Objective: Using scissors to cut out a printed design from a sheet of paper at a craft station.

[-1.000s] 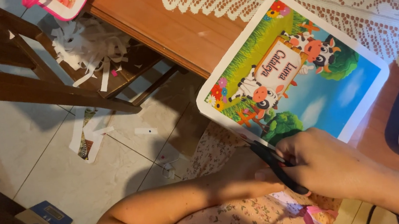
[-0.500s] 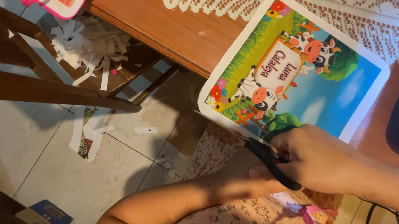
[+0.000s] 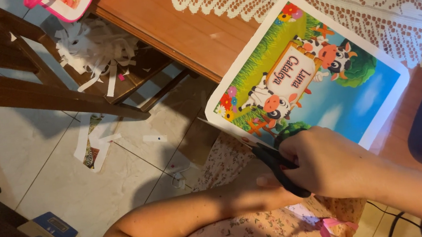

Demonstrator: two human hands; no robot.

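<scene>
Beyond table edge (image 3: 162,40), scissors (image 3: 277,166) cut sheet's (image 3: 353,94) white border.

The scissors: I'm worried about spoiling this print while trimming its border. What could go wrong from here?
1. The scissors in the right hand cut close along the white border of the cow picture; a small drift could nick the coloured artwork.
2. The left hand sits under the sheet, close to the blades, so its fingers could get snipped.
3. Much of the sheet overhangs the wooden table, so it may flex and the cut may wander.
</scene>
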